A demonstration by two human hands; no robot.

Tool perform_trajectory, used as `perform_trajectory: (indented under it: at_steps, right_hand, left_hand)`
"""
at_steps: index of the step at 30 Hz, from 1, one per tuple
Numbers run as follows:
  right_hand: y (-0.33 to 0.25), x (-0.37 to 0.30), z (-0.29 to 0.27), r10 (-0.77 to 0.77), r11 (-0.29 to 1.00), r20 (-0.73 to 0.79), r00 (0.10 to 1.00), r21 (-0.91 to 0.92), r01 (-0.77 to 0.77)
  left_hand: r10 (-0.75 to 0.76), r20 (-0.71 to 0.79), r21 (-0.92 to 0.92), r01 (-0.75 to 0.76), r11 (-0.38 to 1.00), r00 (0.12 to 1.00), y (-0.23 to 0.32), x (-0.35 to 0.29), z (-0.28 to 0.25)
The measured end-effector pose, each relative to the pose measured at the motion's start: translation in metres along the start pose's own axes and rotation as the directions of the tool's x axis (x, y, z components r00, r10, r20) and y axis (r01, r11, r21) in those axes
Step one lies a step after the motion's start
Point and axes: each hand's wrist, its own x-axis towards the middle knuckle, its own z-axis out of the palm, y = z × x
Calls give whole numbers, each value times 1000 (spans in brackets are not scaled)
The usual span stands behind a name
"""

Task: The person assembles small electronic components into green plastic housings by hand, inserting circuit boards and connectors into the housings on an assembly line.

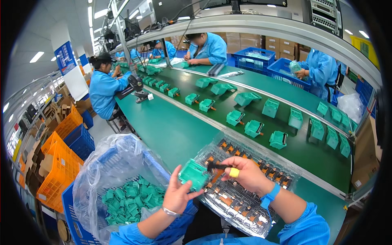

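My left hand [178, 197] grips a green plastic housing [193, 174], open side up, over the near edge of the bench. Between the thumb and fingers of my right hand [248, 173] is a small black part [216, 166], its end at the housing's right side. One right finger wears a yellow wrap [234, 172], and a blue strap [270, 196] circles that wrist. Beneath my right hand lies a silvery tray [222, 218] filled with rows of black-and-orange parts [281, 178].
Left of me stands a blue crate [73, 208] lined with clear plastic, holding many green pieces [132, 200]. Beyond the bench [163, 118], a dark green conveyor [302, 163] carries green housings. Co-workers in blue [209, 50] sit or stand around it; a metal beam [253, 21] spans overhead.
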Motion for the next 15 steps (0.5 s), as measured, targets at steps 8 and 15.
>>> perform_trajectory:
  at_steps: [8,15]
  right_hand:
    - [-34,-16,5,-356,498,398,845,-685,532]
    - [-29,-13,-8,-241,647,401,884,-612,454]
  left_hand:
    - [-136,294,183,84,980,946,-18,-5,27]
    - [-326,366,109,307,945,872,-20,-1,17]
